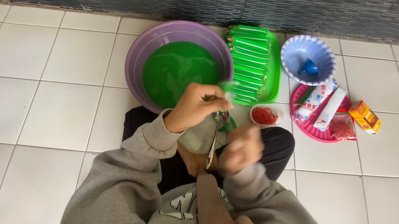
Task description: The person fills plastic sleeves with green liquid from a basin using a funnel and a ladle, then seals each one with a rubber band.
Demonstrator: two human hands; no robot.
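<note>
My left hand (194, 108) is closed around the top of a slim plastic bag of green liquid (229, 88), held just in front of the purple basin (135, 60). A metal spoon (214, 141) hangs or lies below that hand, over my lap. My right hand (241, 148) is blurred by motion, with fingers curled, close to the bag's green lower end (229, 125). Whether it grips anything is unclear. Grey sleeves cover both arms.
The basin holds green liquid (179, 73). To its right, a green tray (274, 70) carries several filled green tubes. A small white dish of red rubber bands (265, 115), a pale blue bowl (293, 50) with a blue funnel (310, 67), a pink plate (301, 125) with packets and an orange box (364, 117) sit on white tiles.
</note>
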